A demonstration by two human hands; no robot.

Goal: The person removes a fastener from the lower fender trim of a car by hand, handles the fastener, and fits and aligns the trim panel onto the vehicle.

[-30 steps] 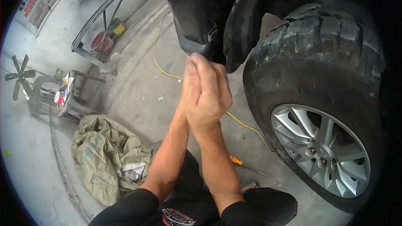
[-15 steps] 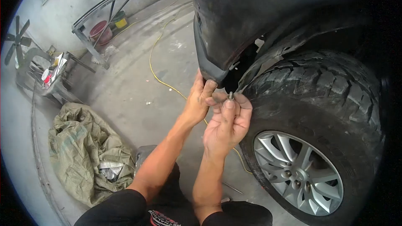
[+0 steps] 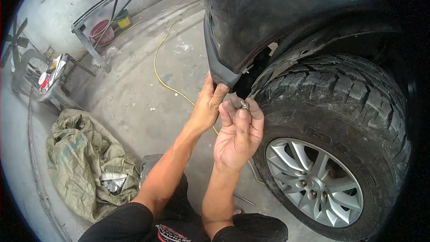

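My left hand (image 3: 207,106) grips the lower corner of the dark bumper (image 3: 224,74), thumb on the near side and fingers partly hidden behind it. Just to its right, my right hand (image 3: 238,141) is raised palm toward me. Its thumb and fingers pinch a small metal bolt (image 3: 244,105), close below the bumper corner. Above both hands is the car's dark body panel (image 3: 264,13), with a gap at the wheel arch where the bumper meets it. The large tire (image 3: 331,83) stands right of my right hand.
The silver alloy rim (image 3: 316,183) is at lower right. A yellow cable (image 3: 166,85) runs across the concrete floor. A thin metal rod (image 3: 244,198) lies by my legs. At left are a crumpled green sack (image 3: 89,161), a cluttered chair (image 3: 53,80), and buckets (image 3: 101,32) beside a metal frame.
My right hand has turned the bolt slightly and lowered a little from the bumper. My left hand stays on the bumper corner. The whole view has shifted slightly.
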